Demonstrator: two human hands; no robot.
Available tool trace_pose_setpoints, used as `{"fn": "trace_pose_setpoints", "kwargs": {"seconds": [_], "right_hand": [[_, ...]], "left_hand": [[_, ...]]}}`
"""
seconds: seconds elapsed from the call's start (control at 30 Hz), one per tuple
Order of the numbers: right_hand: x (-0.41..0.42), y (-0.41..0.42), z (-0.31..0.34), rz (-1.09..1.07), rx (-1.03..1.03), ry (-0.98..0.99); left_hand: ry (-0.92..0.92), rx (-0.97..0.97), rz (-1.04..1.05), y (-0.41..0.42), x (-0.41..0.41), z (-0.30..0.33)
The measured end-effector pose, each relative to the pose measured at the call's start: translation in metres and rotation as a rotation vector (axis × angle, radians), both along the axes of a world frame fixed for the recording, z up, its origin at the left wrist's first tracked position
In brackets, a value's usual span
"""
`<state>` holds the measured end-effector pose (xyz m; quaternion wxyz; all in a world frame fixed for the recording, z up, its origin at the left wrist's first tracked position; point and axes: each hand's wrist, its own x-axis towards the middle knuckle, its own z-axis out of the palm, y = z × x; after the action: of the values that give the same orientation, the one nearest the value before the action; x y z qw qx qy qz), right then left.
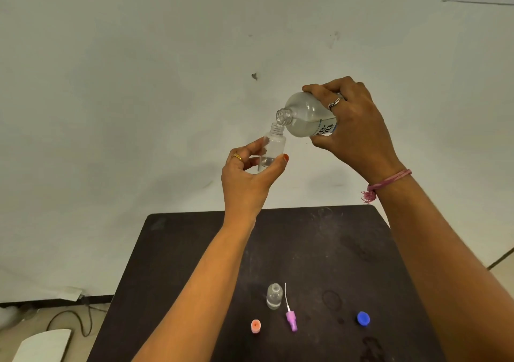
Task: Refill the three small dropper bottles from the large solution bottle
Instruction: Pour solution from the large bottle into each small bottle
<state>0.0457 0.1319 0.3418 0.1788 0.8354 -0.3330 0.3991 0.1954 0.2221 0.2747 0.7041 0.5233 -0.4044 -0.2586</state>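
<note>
Blue cap (363, 319) beside pink sprayer (291, 318)

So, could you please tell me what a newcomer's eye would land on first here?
Held high before the pale wall, the right hand tips the large solution bottle mouth to mouth with a small dropper bottle in the left hand. Below, the dark table carries bright bits: blue cap, purple nozzle.

A dark brown table (319, 250), scuffed and ring-stained, lies well below the fingers. On it stand an uncapped small dropper bottle (274, 296) holding a little clear liquid, just beside it a pink spray nozzle with a white tube (290, 313), an orange cap (256, 326) and, further right, a blue cap (363, 319).
</note>
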Motion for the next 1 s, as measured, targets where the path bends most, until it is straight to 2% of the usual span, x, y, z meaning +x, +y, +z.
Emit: {"fn": "trace_pose_setpoints", "kwargs": {"seconds": [1.0], "right_hand": [[-0.001, 0.0, -0.008, 0.023, 0.091, -0.045]], "left_hand": [[0.041, -0.011, -0.014, 0.001, -0.002, -0.008]]}}
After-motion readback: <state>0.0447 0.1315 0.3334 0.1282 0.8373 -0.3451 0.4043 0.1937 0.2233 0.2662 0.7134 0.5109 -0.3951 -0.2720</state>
